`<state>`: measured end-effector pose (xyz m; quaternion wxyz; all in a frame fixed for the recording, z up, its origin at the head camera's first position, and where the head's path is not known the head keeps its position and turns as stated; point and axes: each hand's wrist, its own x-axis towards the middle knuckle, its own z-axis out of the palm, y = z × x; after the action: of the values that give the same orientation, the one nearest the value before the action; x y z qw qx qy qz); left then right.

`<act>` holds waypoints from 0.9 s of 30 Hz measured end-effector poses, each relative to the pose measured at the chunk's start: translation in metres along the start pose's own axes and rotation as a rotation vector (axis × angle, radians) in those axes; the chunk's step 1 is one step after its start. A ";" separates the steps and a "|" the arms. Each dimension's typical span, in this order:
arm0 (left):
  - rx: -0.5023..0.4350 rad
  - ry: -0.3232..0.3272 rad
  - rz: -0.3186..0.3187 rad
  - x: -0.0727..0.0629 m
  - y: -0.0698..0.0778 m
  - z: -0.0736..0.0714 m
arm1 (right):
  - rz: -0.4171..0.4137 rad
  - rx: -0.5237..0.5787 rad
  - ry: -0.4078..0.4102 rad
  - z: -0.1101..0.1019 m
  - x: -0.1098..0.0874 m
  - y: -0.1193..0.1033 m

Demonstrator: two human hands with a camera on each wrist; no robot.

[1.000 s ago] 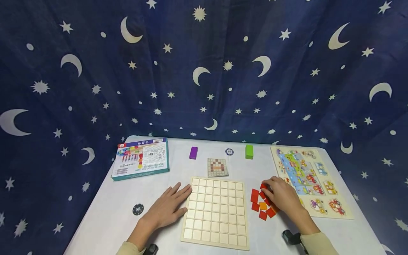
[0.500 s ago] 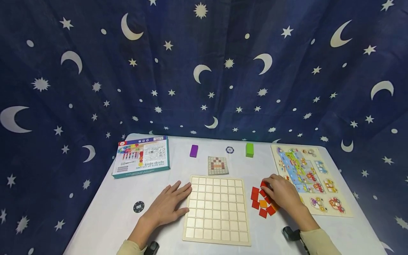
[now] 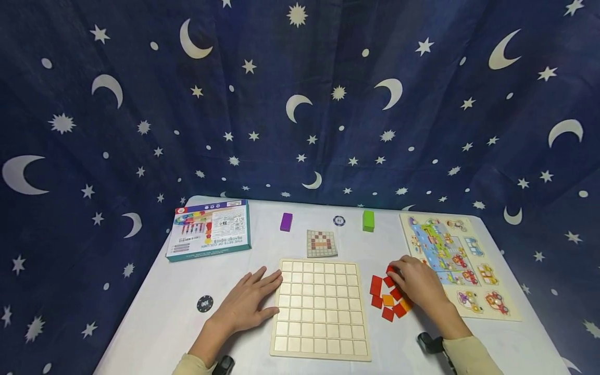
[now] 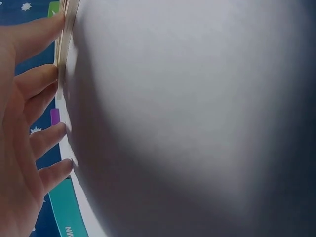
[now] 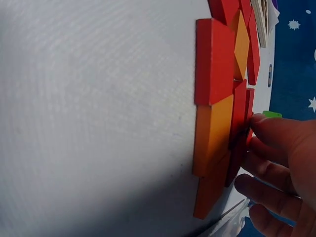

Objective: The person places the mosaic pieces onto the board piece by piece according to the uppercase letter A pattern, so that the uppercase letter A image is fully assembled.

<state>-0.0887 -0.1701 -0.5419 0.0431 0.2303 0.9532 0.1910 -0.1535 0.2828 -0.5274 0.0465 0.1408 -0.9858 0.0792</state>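
A pale wooden grid board [image 3: 321, 315] lies on the white table in the head view. My left hand [image 3: 250, 304] rests flat at its left side, fingers spread and fingertips touching the board's edge. To the right of the board lies a cluster of loose square tiles, mostly red, such as a red tile [image 3: 387, 314], with a few orange ones, such as an orange tile [image 3: 388, 300]. My right hand [image 3: 419, 281] is over the far end of this cluster, thumb and fingers pinching a red tile [image 3: 390, 269]. The right wrist view shows the thumb against red tiles, partly hidden.
A small pattern card [image 3: 321, 244] lies behind the board. Farther back are a purple block [image 3: 286, 222], a poker chip [image 3: 339, 221] and a green block [image 3: 368, 221]. A beads box [image 3: 209, 230] and a black chip [image 3: 204, 303] lie left; a picture puzzle [image 3: 487, 281] lies right.
The camera view has shifted slightly. My right fingers have stirred a little at the red tiles, nudging the far ones slightly apart. The left hand stays at the board's edge.
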 end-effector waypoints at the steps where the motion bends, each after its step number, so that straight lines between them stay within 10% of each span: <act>1: 0.000 0.001 0.001 0.000 0.000 0.000 | 0.000 0.000 0.000 0.000 0.000 0.000; 27: -0.019 -0.009 0.005 0.001 -0.002 0.001 | -0.021 -0.015 -0.048 -0.003 0.001 0.006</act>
<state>-0.0901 -0.1712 -0.5437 0.0491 0.2331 0.9506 0.1990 -0.1557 0.2884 -0.5249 0.0248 0.1524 -0.9857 0.0678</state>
